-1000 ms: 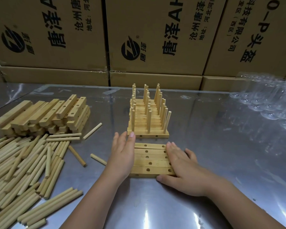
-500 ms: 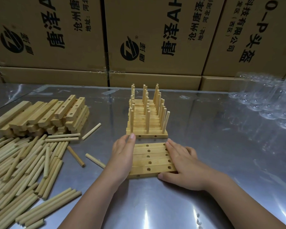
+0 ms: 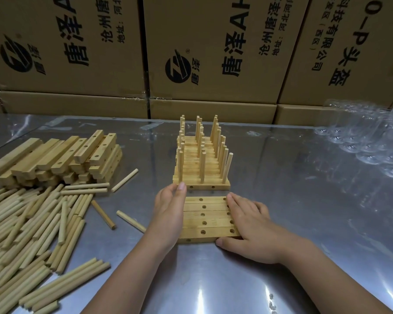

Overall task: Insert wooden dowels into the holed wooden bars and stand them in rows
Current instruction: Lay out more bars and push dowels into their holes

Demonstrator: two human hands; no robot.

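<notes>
Five empty holed bars [image 3: 205, 219] are laid flat on the steel desk [image 3: 304, 211], bracketed by left hand [image 3: 168, 214] and right hand [image 3: 247, 223]. Fingers [image 3: 236, 202] are kept straight and pressed to the bar ends, nothing gripped; likely for alignment. Smooth pale wood, holes facing up. Just beyond, doweled rows [image 3: 201, 168] are stood upright. Round loose dowels [image 3: 27, 234] are heaped left.

**Black print on the cartons**

The left box [image 3: 55, 91] carries a round black logo [image 3: 16, 55] with 唐泽, large 唐泽, then 沧州 and 地址:河北, cut off above. The middle box [image 3: 213, 94] repeats that logo, with 唐泽A, 沧州唐泽 and 地址:河北河间. The right box [image 3: 304, 87] reads 科技有限公司, (西区) and O-P头盔.
</notes>
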